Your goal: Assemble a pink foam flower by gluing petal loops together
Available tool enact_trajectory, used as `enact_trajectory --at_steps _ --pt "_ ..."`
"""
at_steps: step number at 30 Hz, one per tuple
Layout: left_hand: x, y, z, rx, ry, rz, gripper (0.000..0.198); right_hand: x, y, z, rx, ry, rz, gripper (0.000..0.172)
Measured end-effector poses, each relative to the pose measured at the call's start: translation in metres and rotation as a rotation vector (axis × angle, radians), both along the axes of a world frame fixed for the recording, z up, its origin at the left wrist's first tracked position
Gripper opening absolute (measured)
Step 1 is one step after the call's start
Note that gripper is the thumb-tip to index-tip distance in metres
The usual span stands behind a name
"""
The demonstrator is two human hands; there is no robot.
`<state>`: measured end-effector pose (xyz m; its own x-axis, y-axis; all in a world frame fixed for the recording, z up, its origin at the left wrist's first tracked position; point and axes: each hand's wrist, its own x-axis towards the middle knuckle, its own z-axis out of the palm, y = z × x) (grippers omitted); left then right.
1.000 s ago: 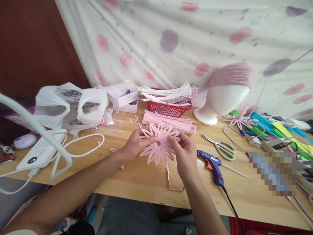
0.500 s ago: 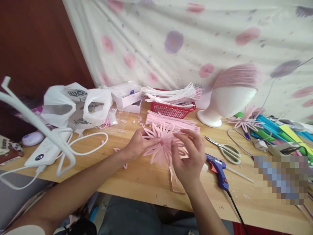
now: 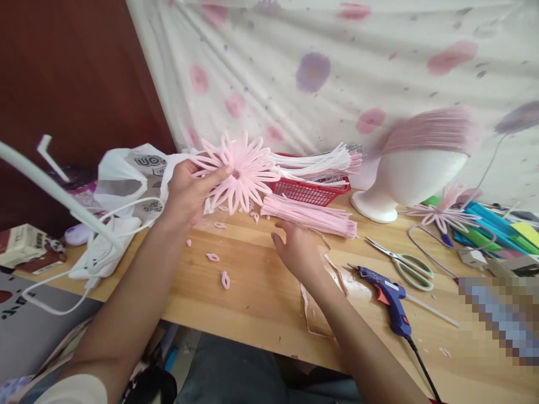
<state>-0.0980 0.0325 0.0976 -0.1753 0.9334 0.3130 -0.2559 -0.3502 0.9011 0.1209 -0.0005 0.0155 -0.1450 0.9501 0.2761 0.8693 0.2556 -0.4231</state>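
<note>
Your hands, two: left hand (image 3: 185, 193) and right hand (image 3: 298, 255), both bare. Your forearms, two: left forearm (image 3: 135, 280) and right forearm (image 3: 357, 328), both bare, tapering to the wrist. Your sleeve (image 3: 73, 390), one visible: white, plain, short, rounded edge, left arm, cut by the lower border. Your legwear (image 3: 229, 370): dark slate-grey cloth, plain, over the lap, partly shadowed.
</note>
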Motion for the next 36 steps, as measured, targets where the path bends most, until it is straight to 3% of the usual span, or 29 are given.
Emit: enact_trajectory --at_steps 6,9,13,17,22,27,32,36 --pt "-0.012 0.011 -0.030 -0.039 0.168 -0.007 0.036 -0.047 -0.033 0.004 -0.173 -0.072 0.304 0.018" --pt "-0.005 0.012 -0.043 -0.107 0.187 -0.059 0.037 -0.065 -0.053 -0.002 -0.283 -0.086 0.294 0.019" --pt "0.010 0.011 -0.054 -0.118 0.299 -0.201 0.030 -0.075 -0.065 -0.015 -0.283 -0.181 0.294 0.021" --pt "0.022 0.007 -0.066 -0.201 0.340 -0.372 0.034 -0.056 -0.073 -0.025 -0.220 -0.026 0.207 0.020" --pt "0.027 0.002 -0.074 -0.316 0.236 -0.459 0.038 -0.009 -0.082 -0.025 -0.189 0.576 0.012 0.015" --pt "0.032 -0.001 -0.073 -0.363 0.115 -0.486 0.034 0.016 -0.082 -0.027 -0.310 1.011 -0.087 0.030" --pt "0.032 -0.003 -0.071 -0.396 0.087 -0.517 0.037 0.022 -0.078 -0.022 -0.245 0.997 -0.136 0.029" --pt "0.030 -0.004 -0.075 -0.396 0.071 -0.562 0.037 0.025 -0.067 -0.003 -0.167 0.876 -0.151 0.021"
